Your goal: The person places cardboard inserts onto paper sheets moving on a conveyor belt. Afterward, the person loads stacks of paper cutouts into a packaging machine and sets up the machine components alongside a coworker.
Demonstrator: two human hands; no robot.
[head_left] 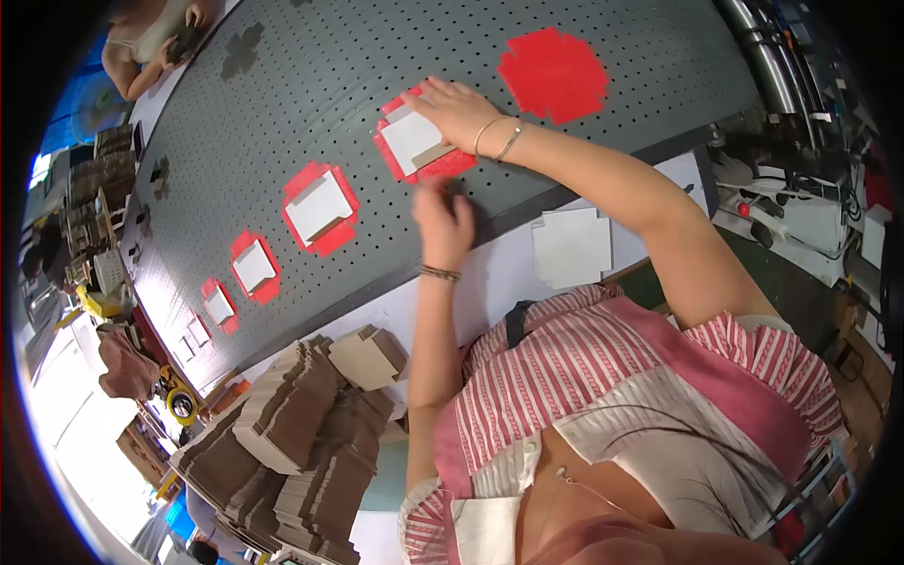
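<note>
White card (407,138) partly under right hand (461,115); left hand (444,228) nearby

workshop: perf. belt (414,47) w/ cardbd. stacks (292,405)

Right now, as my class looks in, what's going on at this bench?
On a perforated grey surface, the person's right hand is spread over a white board lying on a red sheet. The left hand is at the sheet's near edge; blur hides whether it touches. More white boards on red sheets lie in a row to the left, and a bare red sheet lies to the right.
</note>
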